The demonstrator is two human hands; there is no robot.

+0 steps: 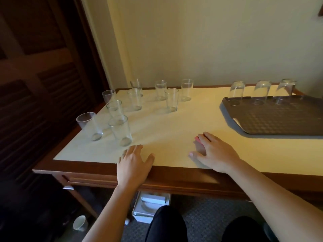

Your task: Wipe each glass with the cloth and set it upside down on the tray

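Several clear glasses stand upright on the left half of the table, the nearest one (120, 130) just beyond my left hand. Three glasses (236, 93) stand upside down along the far edge of the dark tray (279, 123) at the right. My left hand (134, 163) lies flat on the table's front edge with its fingers straight and holds nothing. My right hand (215, 152) rests with spread fingers over a small pink cloth (197, 138); only a corner of the cloth shows under the fingers.
The table (174, 123) has a pale top and a brown wooden rim, with a wall behind and a dark louvred door at the left. Under the table lie a white box (150, 206) and a paper cup (80, 223). My knees show below.
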